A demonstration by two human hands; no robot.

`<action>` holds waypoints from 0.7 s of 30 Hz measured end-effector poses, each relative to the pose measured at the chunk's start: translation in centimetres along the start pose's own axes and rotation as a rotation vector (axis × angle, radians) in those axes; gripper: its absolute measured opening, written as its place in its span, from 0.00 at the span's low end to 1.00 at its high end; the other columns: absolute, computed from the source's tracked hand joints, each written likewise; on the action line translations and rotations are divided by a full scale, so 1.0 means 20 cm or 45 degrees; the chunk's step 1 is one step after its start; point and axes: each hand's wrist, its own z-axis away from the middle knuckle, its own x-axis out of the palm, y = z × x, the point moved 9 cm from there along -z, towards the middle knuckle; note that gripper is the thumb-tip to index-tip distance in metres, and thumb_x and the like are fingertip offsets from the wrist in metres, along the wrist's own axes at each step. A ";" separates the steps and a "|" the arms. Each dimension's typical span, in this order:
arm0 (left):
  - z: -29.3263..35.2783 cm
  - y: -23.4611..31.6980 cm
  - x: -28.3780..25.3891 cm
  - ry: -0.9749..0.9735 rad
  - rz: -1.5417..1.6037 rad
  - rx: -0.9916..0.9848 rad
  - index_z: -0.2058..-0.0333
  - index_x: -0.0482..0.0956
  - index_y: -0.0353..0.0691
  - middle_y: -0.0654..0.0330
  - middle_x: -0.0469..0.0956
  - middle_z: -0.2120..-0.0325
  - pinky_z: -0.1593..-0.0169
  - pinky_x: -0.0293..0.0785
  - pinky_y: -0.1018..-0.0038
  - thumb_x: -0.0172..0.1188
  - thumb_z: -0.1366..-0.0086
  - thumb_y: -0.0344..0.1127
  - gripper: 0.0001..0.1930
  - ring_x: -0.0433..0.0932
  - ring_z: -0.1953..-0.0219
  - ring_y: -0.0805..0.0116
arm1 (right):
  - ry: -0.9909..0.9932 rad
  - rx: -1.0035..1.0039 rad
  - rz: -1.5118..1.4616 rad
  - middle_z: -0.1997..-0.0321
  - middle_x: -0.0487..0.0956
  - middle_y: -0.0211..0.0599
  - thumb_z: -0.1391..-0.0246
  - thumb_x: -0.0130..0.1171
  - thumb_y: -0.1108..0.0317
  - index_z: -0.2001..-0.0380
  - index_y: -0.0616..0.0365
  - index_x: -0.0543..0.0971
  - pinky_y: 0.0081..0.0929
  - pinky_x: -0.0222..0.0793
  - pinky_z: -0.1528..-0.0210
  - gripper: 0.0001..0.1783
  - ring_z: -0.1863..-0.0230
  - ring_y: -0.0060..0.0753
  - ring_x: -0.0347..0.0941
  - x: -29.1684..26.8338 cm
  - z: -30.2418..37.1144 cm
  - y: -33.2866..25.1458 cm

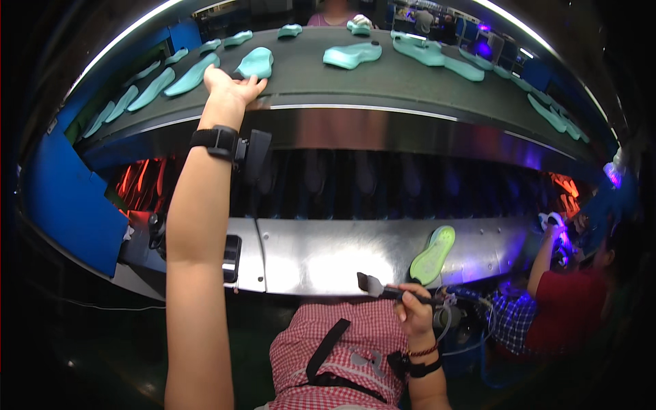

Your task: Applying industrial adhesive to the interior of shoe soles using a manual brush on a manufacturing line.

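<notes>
My left hand (234,87) reaches far forward over the near edge of a conveyor belt (301,78), palm turned up, thumb and fingers spread. Just beyond its fingers lies a teal shoe sole (256,63); whether they touch it I cannot tell. Low in front of my body, my right hand (415,309) is closed round the dark handle of a flat brush (374,284), its dark bristles pointing left. A lime-green shoe sole (433,257) rests on the metal ledge (328,256), a little beyond my right hand.
Several more teal soles (352,55) lie along the belt. Below it, a dark opening (342,183) glows red at both ends. A phone-like device (232,258) lies on the ledge by my left forearm. At right sits a co-worker in red (570,307); another person (335,14) is beyond the belt.
</notes>
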 end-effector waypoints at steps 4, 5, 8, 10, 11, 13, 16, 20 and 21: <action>0.06 -0.01 0.33 -0.285 -0.794 0.211 0.41 0.52 0.39 0.48 0.49 0.40 0.38 0.44 0.61 0.57 0.46 0.45 0.37 0.50 0.38 0.60 | 0.036 -0.039 -0.006 0.60 0.75 0.59 0.49 0.51 0.76 0.63 0.68 0.73 0.16 0.62 0.81 0.10 0.85 0.22 0.64 -0.17 0.03 0.00; 0.12 -0.06 0.45 -0.485 -1.049 0.240 0.41 0.53 0.35 0.51 0.51 0.40 0.38 0.46 0.64 0.57 0.46 0.44 0.37 0.52 0.39 0.63 | 0.016 -0.035 0.083 0.59 0.75 0.58 0.49 0.51 0.75 0.62 0.66 0.74 0.16 0.62 0.81 0.11 0.85 0.22 0.64 -0.20 0.02 0.01; 0.03 -0.23 0.65 -0.557 -2.091 0.497 0.58 0.76 0.39 0.58 0.70 0.52 0.45 0.58 0.63 0.58 0.47 0.42 0.19 0.62 0.46 0.64 | 0.079 0.041 0.057 0.60 0.75 0.57 0.50 0.52 0.76 0.63 0.67 0.74 0.17 0.64 0.79 0.10 0.83 0.23 0.65 -0.23 0.01 0.04; 0.06 -0.42 0.77 -0.644 -3.012 0.865 0.48 0.67 0.41 0.57 0.66 0.47 0.45 0.60 0.61 0.57 0.48 0.39 0.27 0.61 0.43 0.58 | 0.080 0.015 0.046 0.62 0.76 0.57 0.51 0.52 0.78 0.62 0.73 0.73 0.15 0.65 0.77 0.12 0.80 0.23 0.68 -0.21 -0.01 0.04; 0.04 -0.50 0.77 -0.561 -3.350 1.058 0.44 0.63 0.42 0.56 0.65 0.46 0.43 0.58 0.61 0.56 0.48 0.39 0.31 0.59 0.42 0.56 | 0.051 0.040 0.112 0.62 0.77 0.54 0.52 0.53 0.79 0.60 0.74 0.74 0.16 0.70 0.72 0.14 0.75 0.25 0.72 -0.19 -0.01 0.03; 0.01 -0.59 0.78 -0.648 -3.445 1.195 0.42 0.58 0.43 0.56 0.64 0.45 0.42 0.57 0.61 0.56 0.48 0.39 0.34 0.57 0.41 0.54 | 0.069 0.052 0.257 0.61 0.77 0.51 0.54 0.55 0.80 0.60 0.73 0.74 0.17 0.72 0.64 0.15 0.68 0.27 0.75 -0.18 -0.01 0.04; -0.08 -0.64 0.72 -0.655 -3.596 1.129 0.40 0.54 0.44 0.55 0.65 0.46 0.41 0.55 0.62 0.59 0.50 0.40 0.38 0.55 0.40 0.53 | 0.070 0.002 0.298 0.60 0.77 0.49 0.57 0.57 0.84 0.61 0.71 0.75 0.20 0.72 0.57 0.16 0.62 0.29 0.75 -0.19 0.01 0.03; -0.08 -0.64 0.68 -0.628 -3.788 1.025 0.60 0.78 0.35 0.55 0.73 0.53 0.47 0.62 0.65 0.64 0.55 0.44 0.24 0.63 0.46 0.58 | 0.142 0.000 0.233 0.61 0.78 0.49 0.60 0.58 0.87 0.64 0.70 0.76 0.23 0.71 0.54 0.15 0.60 0.31 0.75 -0.24 0.05 0.00; -0.06 -0.64 0.66 -0.722 -3.853 0.958 0.58 0.77 0.35 0.56 0.73 0.54 0.48 0.63 0.66 0.63 0.53 0.43 0.24 0.64 0.47 0.58 | 0.144 0.001 0.217 0.62 0.78 0.49 0.61 0.58 0.87 0.65 0.70 0.77 0.24 0.71 0.53 0.14 0.60 0.32 0.75 -0.26 0.05 0.00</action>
